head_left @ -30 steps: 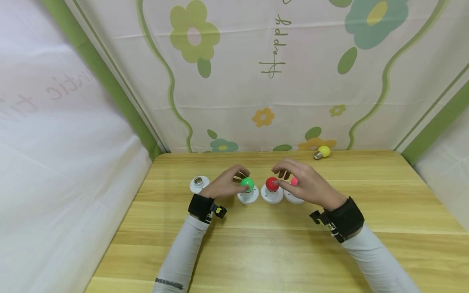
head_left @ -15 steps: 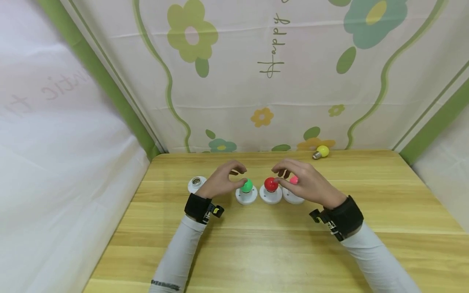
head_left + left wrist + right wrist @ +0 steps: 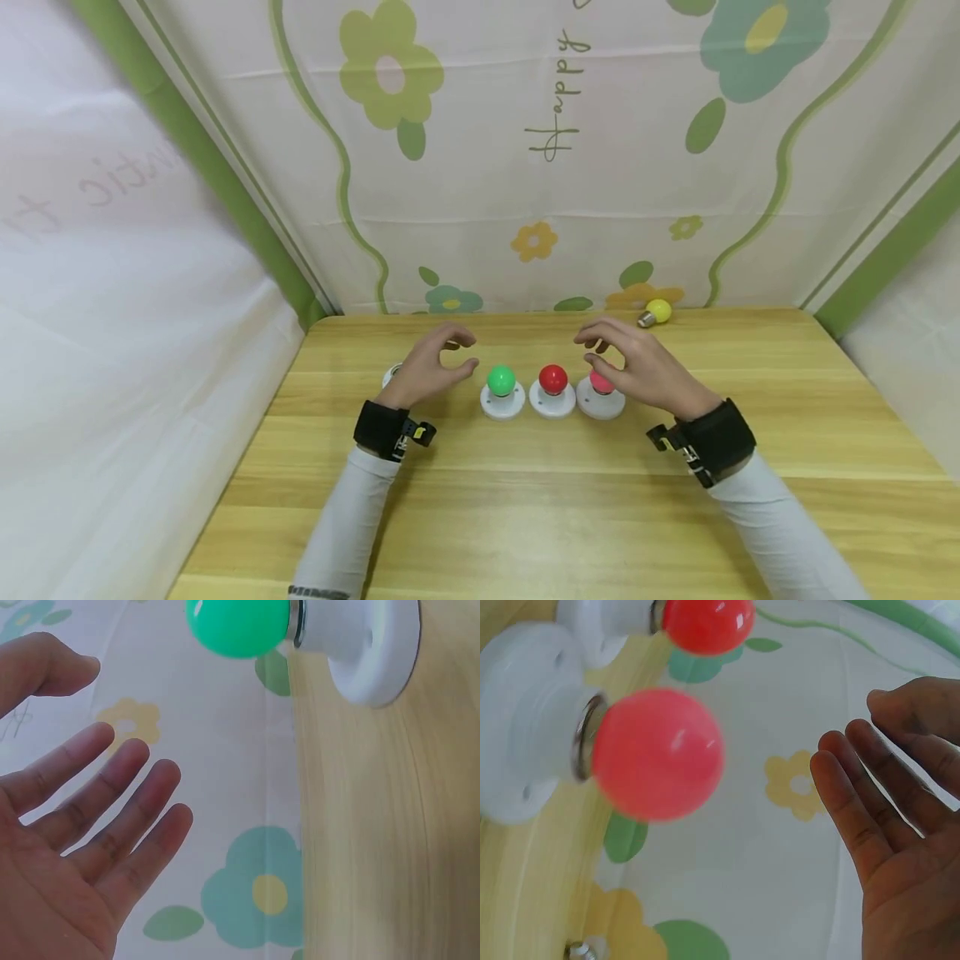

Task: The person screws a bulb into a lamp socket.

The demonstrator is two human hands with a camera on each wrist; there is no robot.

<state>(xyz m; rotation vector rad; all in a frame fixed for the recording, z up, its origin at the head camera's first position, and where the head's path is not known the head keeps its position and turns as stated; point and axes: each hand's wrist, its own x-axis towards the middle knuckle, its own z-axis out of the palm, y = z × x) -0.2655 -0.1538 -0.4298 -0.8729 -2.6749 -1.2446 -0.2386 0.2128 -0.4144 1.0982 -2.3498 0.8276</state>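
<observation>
Three round bulbs stand upright in white lamp sockets in a row: green [image 3: 501, 381], red [image 3: 552, 379] and pink [image 3: 601, 382]. My left hand [image 3: 429, 367] hovers left of the green bulb, apart from it, with thumb and fingers spread and nothing held. Partly behind that hand is a bulbless white socket [image 3: 392, 373]. Above the pink bulb is my right hand [image 3: 640, 363], its fingers loosely bent and holding nothing; it hides part of that bulb in the head view. In the right wrist view a gap shows between the pink bulb [image 3: 658, 754] and the fingers.
A yellow bulb [image 3: 657, 312] with a metal screw base lies on its side at the table's back edge. The wooden table [image 3: 517, 517] meets a flower-printed cloth wall [image 3: 465, 183] behind, with more cloth at both sides.
My left hand has let go of the green bulb and drawn away to the left. The right hand has moved from beside the red bulb to the right, over the pink one.
</observation>
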